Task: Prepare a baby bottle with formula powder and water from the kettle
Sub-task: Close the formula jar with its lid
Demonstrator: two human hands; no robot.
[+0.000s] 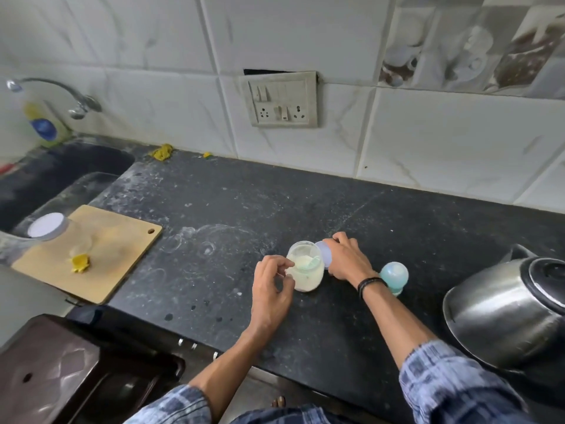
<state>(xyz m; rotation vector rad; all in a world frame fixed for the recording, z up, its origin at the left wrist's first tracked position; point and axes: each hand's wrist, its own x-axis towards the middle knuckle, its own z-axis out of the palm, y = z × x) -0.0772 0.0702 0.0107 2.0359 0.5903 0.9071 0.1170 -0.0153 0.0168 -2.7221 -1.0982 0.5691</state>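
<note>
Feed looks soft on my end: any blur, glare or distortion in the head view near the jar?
Head view: motion blur softens the blue checked sleeves at the bottom edge; the clear glass jar of white powder reads fairly sharp; glare streaks the steel kettle; the wide lens bows the white wall tiles.

Soft, even light; slight blur, edges bowed by wide-angle lens.
</note>
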